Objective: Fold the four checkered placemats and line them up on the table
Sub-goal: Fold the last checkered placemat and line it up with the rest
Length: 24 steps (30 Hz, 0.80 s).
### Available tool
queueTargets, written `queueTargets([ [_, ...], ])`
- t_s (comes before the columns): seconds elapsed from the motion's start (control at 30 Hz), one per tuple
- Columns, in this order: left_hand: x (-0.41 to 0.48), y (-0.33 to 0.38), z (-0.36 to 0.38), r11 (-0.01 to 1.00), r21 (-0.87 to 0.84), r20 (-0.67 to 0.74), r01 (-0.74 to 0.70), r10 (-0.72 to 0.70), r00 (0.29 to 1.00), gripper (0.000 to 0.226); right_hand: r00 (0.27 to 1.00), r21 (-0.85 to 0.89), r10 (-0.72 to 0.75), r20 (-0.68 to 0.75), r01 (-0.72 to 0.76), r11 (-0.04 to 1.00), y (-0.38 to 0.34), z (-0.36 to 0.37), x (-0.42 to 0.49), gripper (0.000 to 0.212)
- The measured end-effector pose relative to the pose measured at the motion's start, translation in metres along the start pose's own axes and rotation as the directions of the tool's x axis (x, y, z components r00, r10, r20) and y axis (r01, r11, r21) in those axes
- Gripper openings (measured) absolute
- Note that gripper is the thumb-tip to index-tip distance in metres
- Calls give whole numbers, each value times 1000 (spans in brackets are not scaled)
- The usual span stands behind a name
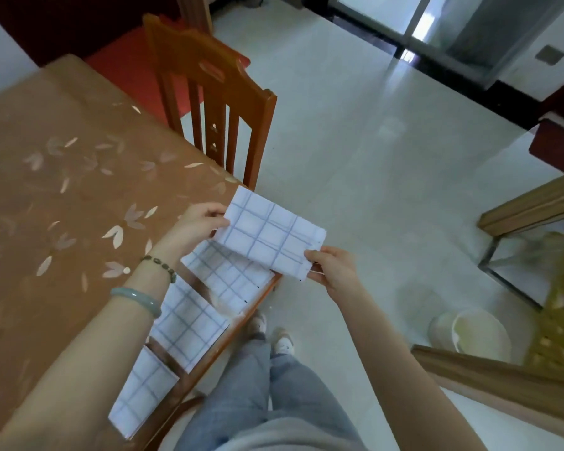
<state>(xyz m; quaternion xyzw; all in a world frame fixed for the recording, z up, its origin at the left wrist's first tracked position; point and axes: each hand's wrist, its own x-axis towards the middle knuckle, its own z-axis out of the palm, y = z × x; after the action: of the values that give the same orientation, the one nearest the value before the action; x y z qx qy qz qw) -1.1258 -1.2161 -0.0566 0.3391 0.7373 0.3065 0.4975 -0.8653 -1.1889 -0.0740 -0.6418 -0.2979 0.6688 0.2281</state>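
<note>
Grey-blue jeans [271, 395] on the person's legs fill the bottom of the view, standing just off the near right edge of the large brown table [62, 177], whose covering bears a pale leaf pattern. Behind the table's far right corner a wooden slat-back chair [215, 102] stands on the pale tiled floor [372, 141]. Three folded white placemats with blue check lines lie in a row along the table's right edge: the nearest folded placemat [144, 388] by the near corner, the middle folded placemat [189, 323] just beyond it, and the farthest folded placemat [232, 278] partly under the one in the air. A fourth white-and-blue checkered placemat [271, 236], folded to a rectangle, is held above the table's right edge, partly out over the floor. The left hand [202, 222] pinches its left end, thumb on top; the right hand [332, 268] pinches its near right corner between thumb and fingers. On the left wrist sit a pale green bangle [137, 299] and a dark beaded bracelet [160, 265].
</note>
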Motion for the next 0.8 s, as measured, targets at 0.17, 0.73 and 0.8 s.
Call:
queueTargets([
  [0.17, 59, 3, -5, 1000, -2, -81, 20, -20, 997, 24, 994, 8, 56, -94, -56, 998, 6, 29, 40, 10],
  [0.73, 106, -39, 12, 927, 363, -192, -95, 174, 966, 32, 960, -426, 52, -277, -171, 889, 16, 51, 69, 33],
  [0.8, 102, -42, 11, 926, 363, -213, -101, 188, 959, 39, 959, -458, 55, -278, -182, 870, 14, 47, 67, 43],
])
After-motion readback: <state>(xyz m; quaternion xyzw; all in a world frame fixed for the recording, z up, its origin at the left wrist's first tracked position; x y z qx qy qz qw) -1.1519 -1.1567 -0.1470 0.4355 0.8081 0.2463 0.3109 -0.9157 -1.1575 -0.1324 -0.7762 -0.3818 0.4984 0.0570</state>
